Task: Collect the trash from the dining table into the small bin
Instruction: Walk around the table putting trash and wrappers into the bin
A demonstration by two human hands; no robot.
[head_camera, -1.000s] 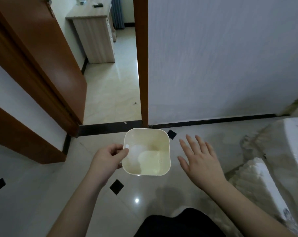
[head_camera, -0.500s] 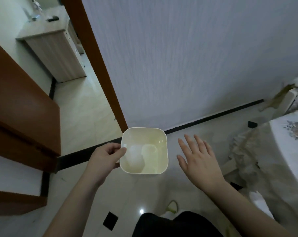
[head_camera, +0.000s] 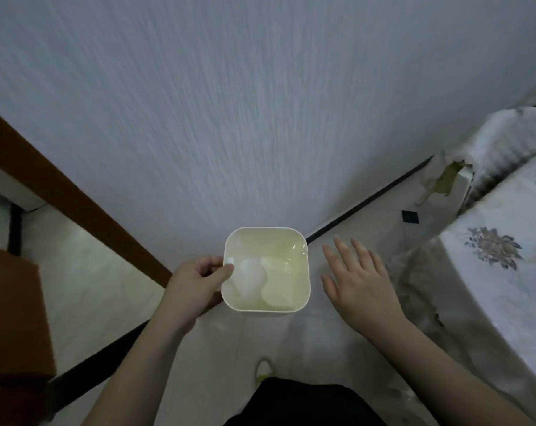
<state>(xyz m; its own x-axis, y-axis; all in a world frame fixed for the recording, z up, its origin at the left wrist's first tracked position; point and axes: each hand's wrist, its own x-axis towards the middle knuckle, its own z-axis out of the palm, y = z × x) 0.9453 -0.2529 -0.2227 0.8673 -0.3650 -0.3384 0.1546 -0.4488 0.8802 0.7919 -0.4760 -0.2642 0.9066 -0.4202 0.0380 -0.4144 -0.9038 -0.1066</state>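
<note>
At centre frame, the left hand (head_camera: 196,284) pinches the left rim of a small square cream plastic bin (head_camera: 291,241), held above the pale tiled floor (head_camera: 85,290). Just right of it the right hand (head_camera: 360,281) hovers flat, fingers spread, holding nothing. At the right edge is a dining table under a white floral cloth (head_camera: 500,290).

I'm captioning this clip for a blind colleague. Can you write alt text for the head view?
A left hand grips the rim of a small cream bin with pale trash inside, held above a tiled floor near a white wall. The right hand hangs open beside it. A table with a floral cloth stands at right.
</note>
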